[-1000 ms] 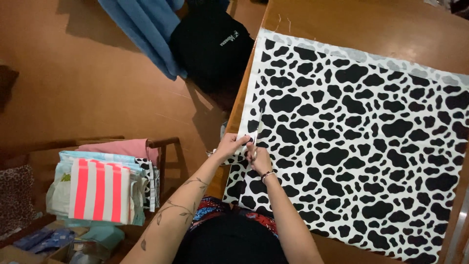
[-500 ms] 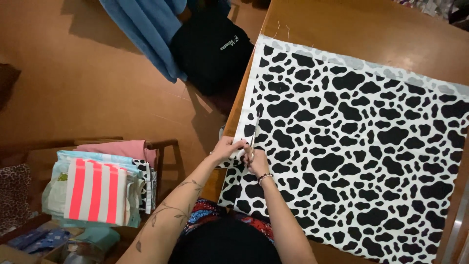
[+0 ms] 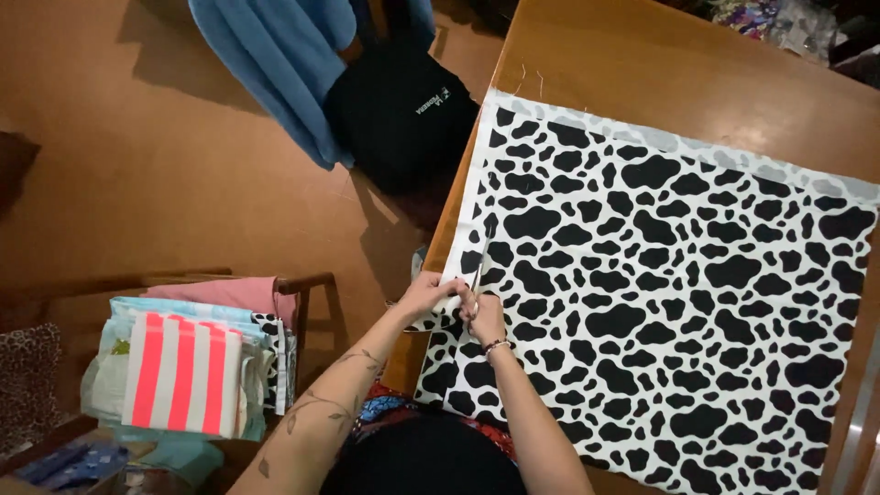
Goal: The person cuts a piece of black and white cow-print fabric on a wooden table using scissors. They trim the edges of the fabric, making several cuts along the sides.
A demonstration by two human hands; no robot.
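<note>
**Scissors at the left edge of a cow-print cloth**

A black-and-white cow-print cloth (image 3: 660, 284) lies spread flat over a wooden table (image 3: 697, 73), covering most of its top. The cloth's left border runs along the table's left edge, and a pale plain strip shows along its far side.

The right hand (image 3: 483, 316) rests on the cloth near that left edge, fingers closed around the handles of a pair of scissors (image 3: 478, 275). The blades point away from the person, lying over the cloth just inside its border. Whether the blades are parted or closed cannot be told at this size.

The left hand (image 3: 429, 295) is just beside the right one, at the table's edge. Its fingers are curled and pinch the narrow strip of cloth to the left of the scissors. The two hands nearly touch. The left forearm bears a vine-like tattoo; the right wrist carries a thin bracelet.

Beside the table, on the floor side, a stack of folded fabrics (image 3: 183, 376) sits on a wooden chair, topped by a piece with pink and white stripes. Farther off, a blue cloth (image 3: 275, 64) and a black bag (image 3: 399, 115) hang near the table's far corner.
</note>
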